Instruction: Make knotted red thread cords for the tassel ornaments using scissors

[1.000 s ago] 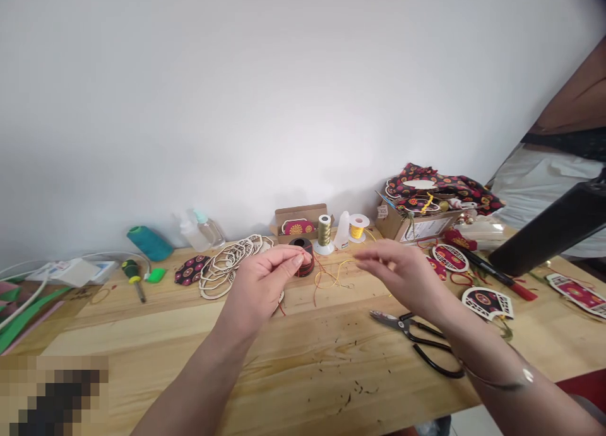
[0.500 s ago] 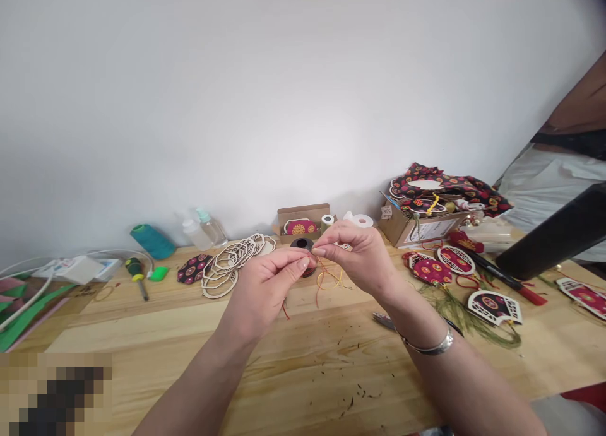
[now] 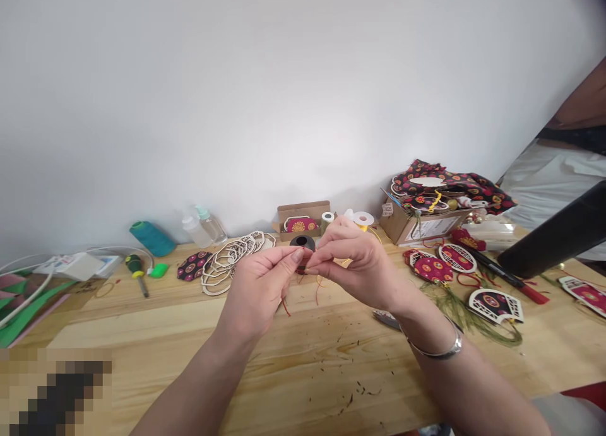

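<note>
A thin red thread (image 3: 285,306) is held in the air just above the counter (image 3: 303,366). Both hands pinch it, thumb against forefinger. The left hand (image 3: 258,291) has its grip closed tight on the thread, and a short loose end hangs down under it. The right hand (image 3: 360,265) has its grip closed the same way, with the fingertips almost touching those of the left. The part of the thread between the two grips is too fine to make out. Some orange strands (image 3: 318,289) hang below the right grip, and I cannot tell if they are held or only lie behind it. The right wrist wears a smooth metal bangle (image 3: 438,351). Just behind the grips stands a round black spool (image 3: 302,241), half hidden by the fingers. To the left of the grips lies a heap of flat, pale wooden frames (image 3: 227,265), cut out as open rings. Under the right wrist, only the metal tips of the scissors (image 3: 386,319) show. To the right of the grips lie oval ornaments (image 3: 428,269) of dark red patterned cloth and a bundle of thin green fibres (image 3: 454,310). The counter is of light wood with visible grain and has small dark clippings on it.
</note>
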`<state>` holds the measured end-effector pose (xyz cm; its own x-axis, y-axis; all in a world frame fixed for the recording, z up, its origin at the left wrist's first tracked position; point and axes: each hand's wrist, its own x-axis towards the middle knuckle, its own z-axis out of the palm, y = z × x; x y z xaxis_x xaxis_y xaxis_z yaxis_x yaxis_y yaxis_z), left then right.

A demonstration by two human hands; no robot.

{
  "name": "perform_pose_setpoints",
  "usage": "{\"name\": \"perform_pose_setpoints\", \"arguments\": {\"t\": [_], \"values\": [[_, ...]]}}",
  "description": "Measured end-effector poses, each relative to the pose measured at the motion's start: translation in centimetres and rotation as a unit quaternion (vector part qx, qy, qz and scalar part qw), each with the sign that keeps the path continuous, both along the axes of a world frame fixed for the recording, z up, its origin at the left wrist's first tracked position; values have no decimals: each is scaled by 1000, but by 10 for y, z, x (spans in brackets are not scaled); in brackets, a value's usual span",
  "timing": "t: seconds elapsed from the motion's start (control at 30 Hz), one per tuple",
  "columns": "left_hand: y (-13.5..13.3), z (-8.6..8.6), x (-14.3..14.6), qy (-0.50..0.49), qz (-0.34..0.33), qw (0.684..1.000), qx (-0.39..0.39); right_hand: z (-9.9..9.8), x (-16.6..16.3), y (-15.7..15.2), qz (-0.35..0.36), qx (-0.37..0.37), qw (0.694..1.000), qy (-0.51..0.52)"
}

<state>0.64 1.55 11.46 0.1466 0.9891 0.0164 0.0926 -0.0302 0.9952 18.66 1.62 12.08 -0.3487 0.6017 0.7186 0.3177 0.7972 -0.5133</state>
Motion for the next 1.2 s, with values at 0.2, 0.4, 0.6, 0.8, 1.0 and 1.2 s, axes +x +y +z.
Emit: {"name": "perform_pose_setpoints", "arguments": {"t": [0.2,0.4,0.6,0.8,1.0,1.2], "values": [[-3,-1,0,31,-12,999,8,-2,-4,2,-52,31,998,6],[-5,0,1,24,-17,999,20,-2,-7,0,-82,-15,996,15],[-5,0,3,3,-21,1000,22,-3,-10,1,-84,-25,996,31],[-4,-1,3,-2,-26,999,22,-5,-11,2,-105,-41,992,54],[-3,-2,2,10,-26,999,24,-10,-11,6,-81,-29,994,72],[-4,-3,0,28,-33,999,32,-12,-10,6,-76,-18,995,69]]}}
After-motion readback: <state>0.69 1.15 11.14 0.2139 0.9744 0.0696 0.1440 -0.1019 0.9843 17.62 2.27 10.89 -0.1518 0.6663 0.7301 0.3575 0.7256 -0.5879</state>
